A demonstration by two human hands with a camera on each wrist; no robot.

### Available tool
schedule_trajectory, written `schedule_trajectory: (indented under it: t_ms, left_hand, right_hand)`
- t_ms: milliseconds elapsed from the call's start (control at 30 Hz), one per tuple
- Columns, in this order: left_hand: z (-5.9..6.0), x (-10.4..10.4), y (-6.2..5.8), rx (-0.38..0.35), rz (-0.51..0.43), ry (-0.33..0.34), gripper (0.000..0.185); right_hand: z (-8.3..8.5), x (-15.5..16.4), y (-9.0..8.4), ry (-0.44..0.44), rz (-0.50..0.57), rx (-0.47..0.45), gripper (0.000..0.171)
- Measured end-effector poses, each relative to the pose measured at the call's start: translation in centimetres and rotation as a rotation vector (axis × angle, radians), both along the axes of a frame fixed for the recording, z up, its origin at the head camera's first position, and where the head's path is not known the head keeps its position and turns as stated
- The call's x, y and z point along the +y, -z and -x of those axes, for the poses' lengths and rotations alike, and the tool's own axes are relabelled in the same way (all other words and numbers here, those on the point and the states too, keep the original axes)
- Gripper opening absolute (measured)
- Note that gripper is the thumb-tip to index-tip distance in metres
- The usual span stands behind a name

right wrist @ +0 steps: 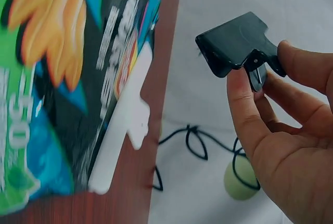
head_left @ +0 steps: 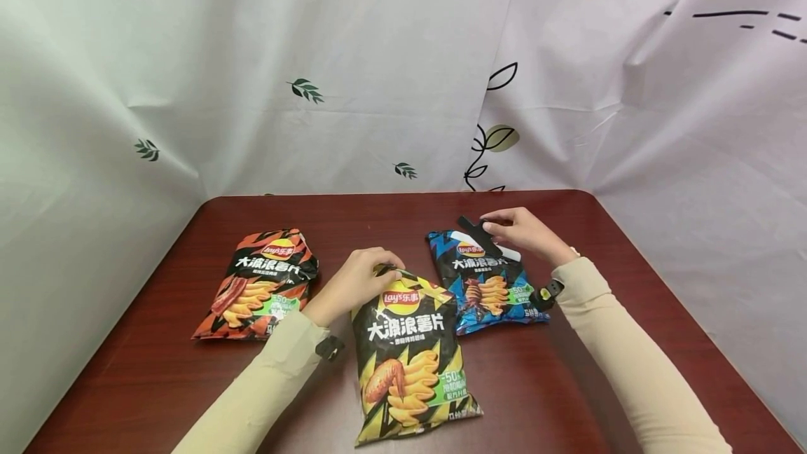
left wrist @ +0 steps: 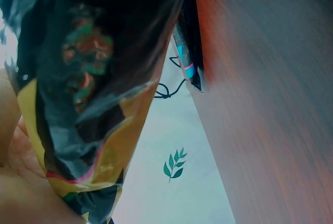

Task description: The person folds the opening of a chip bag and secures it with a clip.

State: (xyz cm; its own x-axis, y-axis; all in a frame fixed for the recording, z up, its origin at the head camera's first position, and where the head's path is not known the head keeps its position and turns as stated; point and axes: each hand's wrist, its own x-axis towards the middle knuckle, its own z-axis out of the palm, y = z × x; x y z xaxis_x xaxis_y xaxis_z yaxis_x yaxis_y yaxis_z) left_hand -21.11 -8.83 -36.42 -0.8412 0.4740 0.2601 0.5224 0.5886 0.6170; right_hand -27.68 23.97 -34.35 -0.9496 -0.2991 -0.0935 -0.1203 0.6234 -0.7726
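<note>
Now our left hand (head_left: 354,279) grips the yellow chip bag's (head_left: 410,356) top, while our right hand (head_left: 523,231) pinches a black clip (right wrist: 239,44) above the blue bag (head_left: 485,286)

Left hand (head_left: 356,282) curled, gripping, at 6 o'clock; right hand (head_left: 523,232) pinching, fingers (right wrist: 244,109) bent, at 2 o'clock.

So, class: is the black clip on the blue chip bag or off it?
Off. The right hand pinches the black clip in the air, apart from the blue chip bag, which a white clip already holds.

Yellow chip bag (head_left: 410,359) lies flat; black clip (right wrist: 237,44) lifted above blue bag (head_left: 485,289).
</note>
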Motion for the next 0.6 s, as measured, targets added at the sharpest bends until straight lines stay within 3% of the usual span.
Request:
schedule_trajectory:
  t_ms: [233,600]
  left_hand:
    - [-0.1,0.1,0.0,0.002,-0.001,-0.002,0.011]
    - [-0.1,0.1,-0.1,-0.014,0.006,-0.017,0.015]
  right_hand:
    - [-0.7,-1.5,-0.4,-0.062,0.001,0.008,0.044]
    - [-1.7,-3.2,-0.7,-0.079,0.019,-0.011,0.038]
